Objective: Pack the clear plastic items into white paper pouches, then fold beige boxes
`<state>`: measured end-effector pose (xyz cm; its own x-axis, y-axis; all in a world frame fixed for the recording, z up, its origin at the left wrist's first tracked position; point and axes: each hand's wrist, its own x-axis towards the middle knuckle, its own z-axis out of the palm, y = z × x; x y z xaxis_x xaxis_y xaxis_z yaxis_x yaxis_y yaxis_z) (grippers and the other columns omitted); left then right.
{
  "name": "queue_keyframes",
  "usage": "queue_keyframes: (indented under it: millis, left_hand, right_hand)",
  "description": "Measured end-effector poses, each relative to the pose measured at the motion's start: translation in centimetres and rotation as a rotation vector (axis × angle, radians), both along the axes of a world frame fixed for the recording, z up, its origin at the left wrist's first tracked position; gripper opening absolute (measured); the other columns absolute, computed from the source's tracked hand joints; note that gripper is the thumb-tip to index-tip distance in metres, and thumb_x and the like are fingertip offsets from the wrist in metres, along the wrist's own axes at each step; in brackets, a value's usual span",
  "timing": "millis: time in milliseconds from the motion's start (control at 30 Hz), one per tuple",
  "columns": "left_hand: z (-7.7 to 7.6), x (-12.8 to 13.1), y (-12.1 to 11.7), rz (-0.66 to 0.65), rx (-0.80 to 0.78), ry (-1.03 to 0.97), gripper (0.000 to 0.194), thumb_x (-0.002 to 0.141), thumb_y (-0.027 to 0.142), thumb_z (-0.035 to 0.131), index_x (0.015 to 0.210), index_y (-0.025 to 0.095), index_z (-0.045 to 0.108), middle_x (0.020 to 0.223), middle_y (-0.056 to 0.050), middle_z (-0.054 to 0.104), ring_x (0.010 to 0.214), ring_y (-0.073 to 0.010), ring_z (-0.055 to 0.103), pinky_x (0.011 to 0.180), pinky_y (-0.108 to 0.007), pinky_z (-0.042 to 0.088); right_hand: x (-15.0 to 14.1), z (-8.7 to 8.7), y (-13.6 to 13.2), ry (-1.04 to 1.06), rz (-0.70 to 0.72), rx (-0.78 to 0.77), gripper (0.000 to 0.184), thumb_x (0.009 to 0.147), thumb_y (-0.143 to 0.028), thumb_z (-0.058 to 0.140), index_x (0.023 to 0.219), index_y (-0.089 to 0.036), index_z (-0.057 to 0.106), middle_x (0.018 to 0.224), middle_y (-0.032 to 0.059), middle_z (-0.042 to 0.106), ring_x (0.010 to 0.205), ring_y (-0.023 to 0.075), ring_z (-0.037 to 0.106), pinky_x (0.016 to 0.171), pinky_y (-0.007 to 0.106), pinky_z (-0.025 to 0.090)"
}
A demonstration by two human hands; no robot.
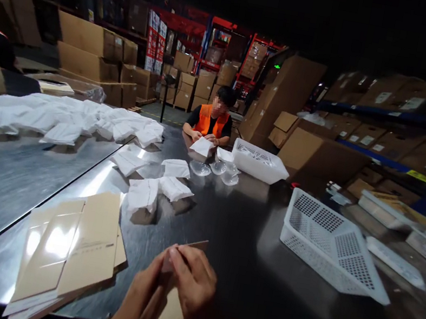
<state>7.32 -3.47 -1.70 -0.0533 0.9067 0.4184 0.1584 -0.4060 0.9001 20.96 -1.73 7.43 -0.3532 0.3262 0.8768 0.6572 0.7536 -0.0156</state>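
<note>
Both my hands hold one flat tan cardboard piece point(172, 309) low at the frame's middle, above the steel table point(244, 264). My left hand point(140, 306) grips its near left side with curled fingers. My right hand point(193, 282) pinches its upper edge, whose corner point(198, 245) sticks out past the fingers. Just left of my hands lies a stack of flat tan carton blanks point(71, 250). Beyond them sit a few white padded packets point(150, 187).
A white perforated basket point(329, 246) lies tilted at the right, another basket point(257, 162) farther back. A person in an orange vest point(211, 121) sits across the table, handling a white packet. A heap of white packets point(63, 119) covers the left table. Cardboard boxes and racks surround.
</note>
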Motion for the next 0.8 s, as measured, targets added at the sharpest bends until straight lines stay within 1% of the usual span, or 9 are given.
queue_keyframes:
  millis: [67, 133, 233, 367, 467, 567, 633, 700, 800]
  left_hand:
    - [0.1, 0.7, -0.6, -0.001, 0.011, 0.016, 0.055, 0.101, 0.050, 0.039, 0.143, 0.018, 0.056, 0.117, -0.013, 0.075, 0.098, -0.0265, 0.075, 0.086, -0.036, 0.063]
    - [0.2, 1.3, -1.0, 0.015, 0.027, 0.020, 0.055, 0.102, 0.051, 0.036, 0.144, 0.019, 0.054, 0.115, -0.013, 0.076, 0.096, -0.0264, 0.075, 0.085, -0.035, 0.063]
    - [0.5, 1.6, -1.3, 0.042, 0.074, 0.073, 0.055, 0.100, 0.054, 0.041, 0.143, 0.022, 0.053, 0.123, -0.013, 0.074, 0.101, -0.0281, 0.075, 0.089, -0.035, 0.061]
    - [0.4, 1.4, -1.2, 0.059, 0.089, 0.119, 0.058, 0.095, 0.055, 0.052, 0.142, 0.022, 0.056, 0.129, -0.015, 0.070, 0.099, -0.0320, 0.075, 0.089, -0.039, 0.062]
    - [-0.1, 1.3, -1.1, 0.071, 0.099, 0.102, 0.055, 0.094, 0.049, 0.056, 0.142, 0.024, 0.057, 0.134, -0.013, 0.067, 0.107, -0.0345, 0.072, 0.087, -0.041, 0.062]
    - [-0.4, 1.2, -0.9, 0.066, 0.098, 0.124, 0.048, 0.093, 0.039, 0.057, 0.139, 0.023, 0.061, 0.130, -0.012, 0.070, 0.108, -0.0331, 0.073, 0.090, -0.040, 0.062]
    - [-0.2, 1.1, -0.9, 0.042, 0.099, 0.134, 0.050, 0.093, 0.036, 0.056, 0.140, 0.022, 0.060, 0.132, -0.012, 0.069, 0.110, -0.0318, 0.072, 0.092, -0.038, 0.061]
    - [0.2, 1.0, -0.9, 0.011, 0.089, 0.149, 0.053, 0.094, 0.037, 0.055, 0.145, 0.022, 0.055, 0.136, -0.012, 0.066, 0.115, -0.0303, 0.070, 0.092, -0.037, 0.061]
    - [0.9, 0.4, -0.8, -0.040, 0.062, 0.143, 0.057, 0.095, 0.040, 0.054, 0.149, 0.023, 0.050, 0.140, -0.011, 0.063, 0.121, -0.0291, 0.067, 0.095, -0.035, 0.059]
  right_hand:
    - [-0.3, 0.3, 0.1, -0.001, -0.003, 0.046, 0.019, 0.097, -0.010, 0.053, 0.110, -0.009, 0.068, 0.092, 0.0113, 0.074, 0.084, 0.0194, 0.070, 0.071, 0.030, 0.062]
    - [-0.5, 0.3, 0.1, -0.016, -0.024, 0.106, 0.018, 0.097, -0.008, 0.053, 0.106, -0.007, 0.069, 0.090, 0.0120, 0.075, 0.081, 0.0200, 0.071, 0.067, 0.030, 0.063]
    - [-0.7, 0.5, -0.3, -0.043, -0.070, 0.170, 0.020, 0.095, -0.005, 0.050, 0.100, -0.007, 0.070, 0.087, 0.0121, 0.077, 0.074, 0.0202, 0.073, 0.063, 0.029, 0.063]
    - [-1.0, 0.6, -0.7, -0.087, -0.103, 0.131, 0.026, 0.092, -0.002, 0.049, 0.105, -0.009, 0.070, 0.089, 0.0139, 0.078, 0.077, 0.0225, 0.075, 0.066, 0.030, 0.065]
    - [-1.0, 0.7, -0.8, -0.070, -0.070, 0.127, 0.028, 0.093, -0.002, 0.046, 0.107, -0.008, 0.069, 0.089, 0.0148, 0.078, 0.078, 0.0235, 0.076, 0.064, 0.031, 0.064]
    - [-0.9, 0.8, -0.8, -0.106, -0.070, 0.133, 0.027, 0.094, -0.002, 0.044, 0.105, -0.009, 0.068, 0.089, 0.0133, 0.078, 0.077, 0.0218, 0.075, 0.064, 0.029, 0.063]
    - [-0.9, 0.8, -0.8, -0.107, -0.093, 0.154, 0.026, 0.095, -0.003, 0.044, 0.100, -0.010, 0.068, 0.083, 0.0115, 0.077, 0.069, 0.0201, 0.074, 0.059, 0.028, 0.061]
    - [-1.2, 0.6, -0.7, -0.069, -0.100, 0.107, 0.025, 0.097, -0.006, 0.043, 0.093, -0.013, 0.067, 0.072, 0.0079, 0.073, 0.059, 0.0177, 0.069, 0.054, 0.027, 0.057]
    - [-1.2, 0.2, -0.2, 0.094, -0.022, -0.118, 0.024, 0.096, -0.012, 0.048, 0.081, -0.019, 0.065, 0.065, 0.0026, 0.068, 0.054, 0.0151, 0.066, 0.053, 0.025, 0.055]
